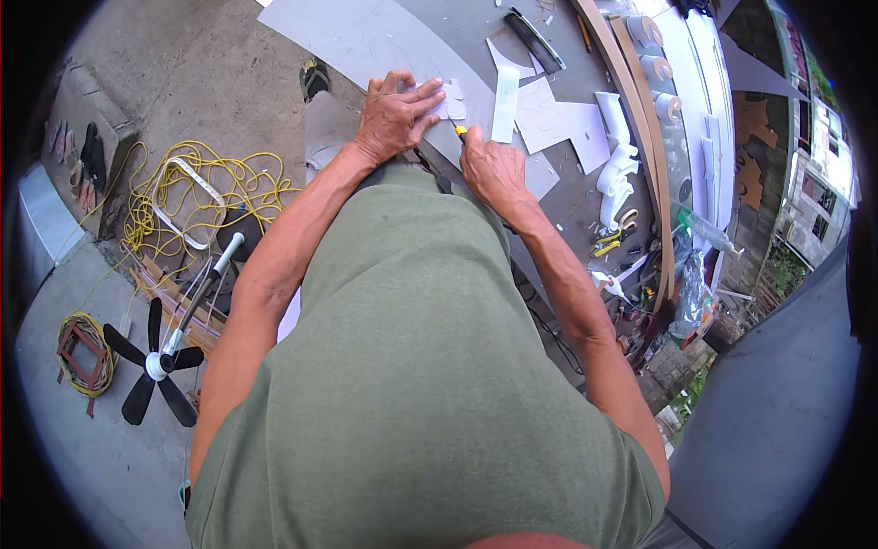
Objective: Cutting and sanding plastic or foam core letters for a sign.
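My right hand (pixel 492 169) is closed around a yellow-handled craft knife (pixel 461 133), its blade at the lower edge of a small white sheet piece (pixel 455 99). My left hand (pixel 398 119) grips that piece from the left, with bent fingers and thumb pressed on it. Under it is a long light-grey sheet (pixel 366 41) on the grey table. Just right of the knife lies a white strip (pixel 504 102). White offcuts (pixel 541 117) are scattered beyond it. How the blade meets the piece is too small to make out.
On the table's right are a dark stapler-like tool (pixel 536 41), a curvy white cutout (pixel 615 169), scissors (pixel 627 220) and tape rolls (pixel 655 67). Long brown strips (pixel 647 174) curve along that side. Yellow cord (pixel 151 215) and a black-bladed fan (pixel 157 366) are at left.
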The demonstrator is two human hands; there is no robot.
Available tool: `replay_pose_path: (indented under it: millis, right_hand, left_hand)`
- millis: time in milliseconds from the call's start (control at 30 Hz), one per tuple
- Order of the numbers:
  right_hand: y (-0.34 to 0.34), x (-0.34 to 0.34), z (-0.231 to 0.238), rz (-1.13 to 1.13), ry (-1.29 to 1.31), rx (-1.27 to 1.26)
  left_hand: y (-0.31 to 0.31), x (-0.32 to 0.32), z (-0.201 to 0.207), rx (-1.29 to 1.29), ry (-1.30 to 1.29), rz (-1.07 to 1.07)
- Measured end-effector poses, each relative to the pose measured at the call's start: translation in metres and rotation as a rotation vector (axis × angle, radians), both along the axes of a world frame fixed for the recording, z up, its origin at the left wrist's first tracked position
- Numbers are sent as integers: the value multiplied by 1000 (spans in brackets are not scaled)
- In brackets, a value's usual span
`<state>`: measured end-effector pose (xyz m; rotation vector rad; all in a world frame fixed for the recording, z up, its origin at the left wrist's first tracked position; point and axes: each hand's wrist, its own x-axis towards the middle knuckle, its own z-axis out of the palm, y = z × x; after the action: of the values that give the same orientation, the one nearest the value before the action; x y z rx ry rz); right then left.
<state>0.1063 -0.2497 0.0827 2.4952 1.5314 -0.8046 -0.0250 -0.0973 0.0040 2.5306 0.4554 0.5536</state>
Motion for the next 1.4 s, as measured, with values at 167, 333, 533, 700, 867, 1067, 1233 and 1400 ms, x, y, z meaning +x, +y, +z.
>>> replay_pose_path:
  millis: [167,333,533,700,867,1067,1233,1400]
  right_hand:
    - [-9,-3,2,-43,39,-1]
    - [-30,8,-6,-206,192,2]
    - [-30,6,8,-848,834,408]
    - [-12,6,-4,-1081,896,577]
    - [2,13,5,-1113,1109,692]
    - [8,21,31,-1042,1138,748]
    - [-1,29,47,-995,1183,776]
    - [-6,30,61,-949,1193,751]
  left_hand:
    - [4,2,1,1,9,-37]
    - [8,5,12,-12,18,-57]
    - [8,14,24,-148,13,-49]
    - [7,24,26,-501,56,168]
    - [16,31,39,-1322,-30,246]
    - [9,39,69,-1548,-118,149]
    - [14,34,83,-1817,-6,34]
    - [13,32,98,-1785,5,-12]
